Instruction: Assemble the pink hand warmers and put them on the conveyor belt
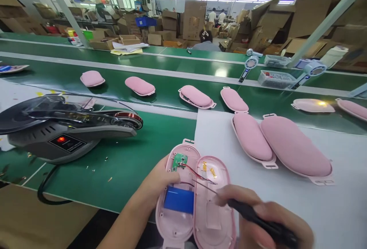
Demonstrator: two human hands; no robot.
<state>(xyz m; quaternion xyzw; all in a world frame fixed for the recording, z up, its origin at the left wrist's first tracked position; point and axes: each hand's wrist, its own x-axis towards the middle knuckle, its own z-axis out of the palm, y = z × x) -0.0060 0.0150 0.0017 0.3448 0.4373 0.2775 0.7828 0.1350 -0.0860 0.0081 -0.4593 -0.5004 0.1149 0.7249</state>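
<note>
An opened pink oval device (210, 210) lies in two halves side by side at the bottom centre. Its left half shows a green circuit board (179, 161), a blue battery (179, 199) and thin red wires running to the right half. My left hand (156, 184) grips the left half from its outer side. My right hand (266, 220) is closed round a thin black tool (258, 218) whose metal tip reaches the wires above the right half.
A grey tape dispenser machine (61, 128) with a red light stands at left. Two closed pink shells (295, 151) lie on the white mat (338, 203). Several more ride the green conveyor (172, 96). Handheld fans, clear parts boxes, cartons and distant people fill the back.
</note>
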